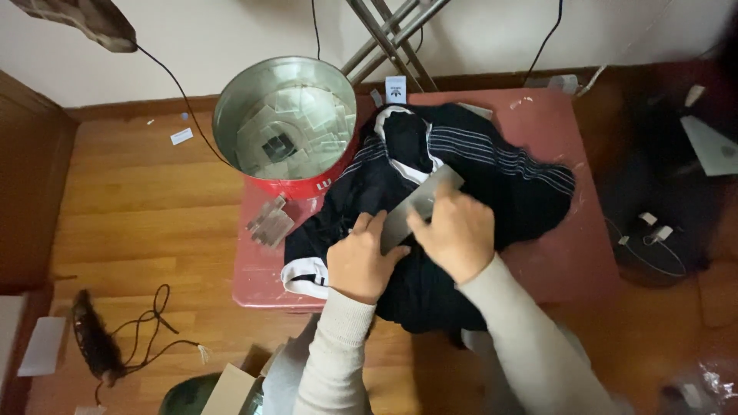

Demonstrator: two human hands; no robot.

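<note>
Seen from above, two hands in cream sleeves work at a low red counter (553, 253). Nearest the viewer, the left hand (357, 261) lies flat, fingers spread and gripping nothing, pressing down on one dark garment with thin white stripes (469, 173), apparently to keep the cloth from sliding. Just beside it, the right hand (453, 230) grasps one flat grey card (419, 204) and holds it against the middle of the garment, which lies bunched across the counter with its hem hanging over the near edge. Left of the garment sits one small pile of clear plastic pieces (269, 223). Further back, on the counter's far left corner, one round red tin (288, 115) stands open, more clear pieces inside, too many to count. Beyond, metal rack legs (384, 34) lean towards the wall.
</note>
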